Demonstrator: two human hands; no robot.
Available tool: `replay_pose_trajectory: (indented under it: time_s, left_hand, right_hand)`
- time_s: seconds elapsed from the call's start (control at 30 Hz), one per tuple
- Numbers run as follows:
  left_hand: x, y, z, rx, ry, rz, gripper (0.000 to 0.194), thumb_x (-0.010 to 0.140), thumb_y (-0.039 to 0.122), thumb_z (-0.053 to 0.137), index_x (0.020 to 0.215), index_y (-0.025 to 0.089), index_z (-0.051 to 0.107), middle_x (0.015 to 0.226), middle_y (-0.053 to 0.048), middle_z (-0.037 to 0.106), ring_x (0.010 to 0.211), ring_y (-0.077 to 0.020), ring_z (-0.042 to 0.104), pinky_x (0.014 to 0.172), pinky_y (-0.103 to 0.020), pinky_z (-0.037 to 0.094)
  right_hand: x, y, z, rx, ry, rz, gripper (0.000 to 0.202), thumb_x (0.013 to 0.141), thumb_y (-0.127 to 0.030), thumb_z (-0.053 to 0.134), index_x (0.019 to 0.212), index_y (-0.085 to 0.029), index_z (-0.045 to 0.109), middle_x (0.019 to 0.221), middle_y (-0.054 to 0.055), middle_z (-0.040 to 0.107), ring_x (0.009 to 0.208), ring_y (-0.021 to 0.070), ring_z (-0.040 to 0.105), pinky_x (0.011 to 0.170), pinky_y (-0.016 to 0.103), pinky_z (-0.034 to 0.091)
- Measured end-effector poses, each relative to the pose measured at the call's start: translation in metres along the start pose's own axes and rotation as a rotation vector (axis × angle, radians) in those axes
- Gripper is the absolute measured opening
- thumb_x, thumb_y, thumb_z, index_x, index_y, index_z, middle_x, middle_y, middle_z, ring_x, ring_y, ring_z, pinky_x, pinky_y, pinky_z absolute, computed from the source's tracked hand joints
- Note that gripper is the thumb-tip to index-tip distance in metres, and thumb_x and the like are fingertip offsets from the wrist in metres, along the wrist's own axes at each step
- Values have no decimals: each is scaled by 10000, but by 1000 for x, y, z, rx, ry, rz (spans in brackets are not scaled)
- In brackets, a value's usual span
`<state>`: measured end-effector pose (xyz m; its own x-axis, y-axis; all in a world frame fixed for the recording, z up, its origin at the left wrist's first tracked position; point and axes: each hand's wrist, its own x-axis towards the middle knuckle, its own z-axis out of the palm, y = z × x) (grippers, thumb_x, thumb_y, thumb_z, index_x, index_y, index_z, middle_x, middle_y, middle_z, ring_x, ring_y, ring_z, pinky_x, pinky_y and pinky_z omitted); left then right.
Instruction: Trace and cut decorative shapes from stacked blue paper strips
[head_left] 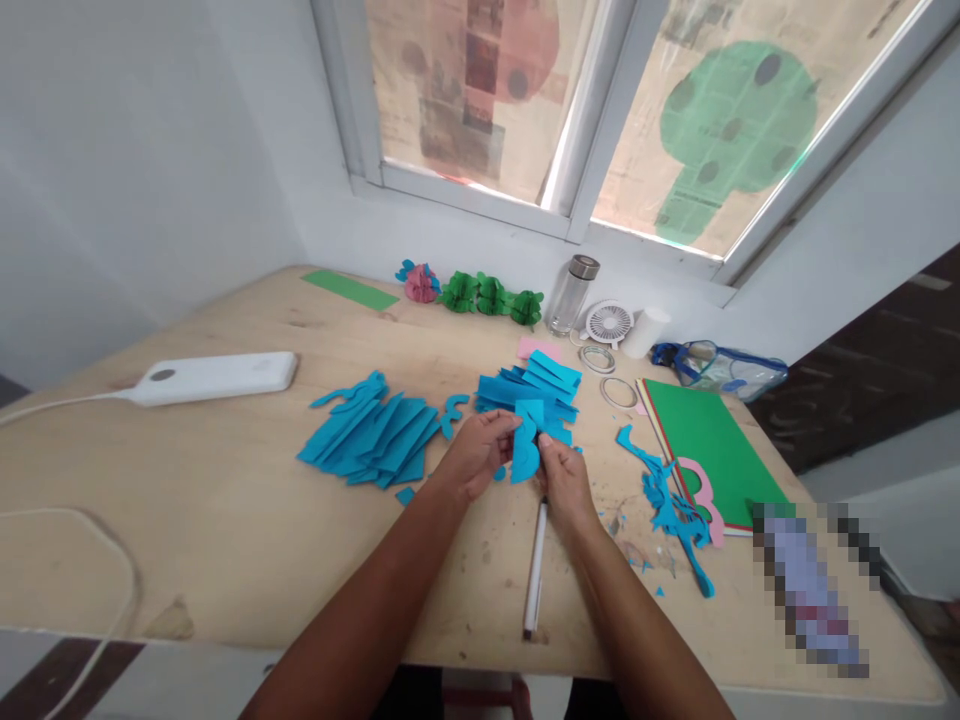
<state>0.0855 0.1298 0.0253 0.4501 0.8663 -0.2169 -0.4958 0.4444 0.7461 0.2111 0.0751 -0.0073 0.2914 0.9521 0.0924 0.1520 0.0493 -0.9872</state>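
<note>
Between my two hands, a blue paper piece [526, 455] with a scalloped, curved edge is held upright over the table. My left hand [480, 452] pinches its left side near the top. My right hand [564, 478] has its fingers closed at the piece's right edge. Just behind lies a stack of blue paper pieces [499, 388]. A fanned pile of folded blue paper [375, 440] rests to the left, with a small curved blue scrap [454, 412] beside it. Below my right hand, a white pen [535, 575] lies on the wooden table [247, 520].
Blue offcuts [664, 500] and a pink cut-out [699, 485] lie right, by green sheets [712, 440]. Along the back are green paper ornaments [491, 294], a glass bottle [572, 295], a small fan [609, 323] and tape rolls [598, 359]. A white power strip [221, 377] sits left.
</note>
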Motion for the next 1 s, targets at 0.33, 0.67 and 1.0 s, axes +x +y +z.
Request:
replay_pose_trajectory:
  time_s: [0.33,0.67,1.0]
  left_hand:
    - [-1,2,2,0,6,5,301,539,298,816,672,162,582,600,24,586,544,-112,547,532,-236,431]
    - [-6,9,7,43,35,106,308,526,320,806,602,169,548,543,36,565,491,-98,493,498,-239,415]
    - [-5,7,7,109,58,100,271,554,307,786,603,175,555,549,30,580,502,-108,508,520,-247,434]
  right_hand:
    - [-1,-1,1,29,-14,-6,527,839,-642,507,551,-220,380,516,-56,303,504,107,266,473,252,205]
    - [-1,0,1,23,-32,-1,516,847,-621,508,552,-216,383,518,-60,313,495,100,257,473,255,183]
    - [0,-1,0,56,0,-23,519,841,-614,534,545,-208,401,516,-57,330,497,97,280,474,249,210]
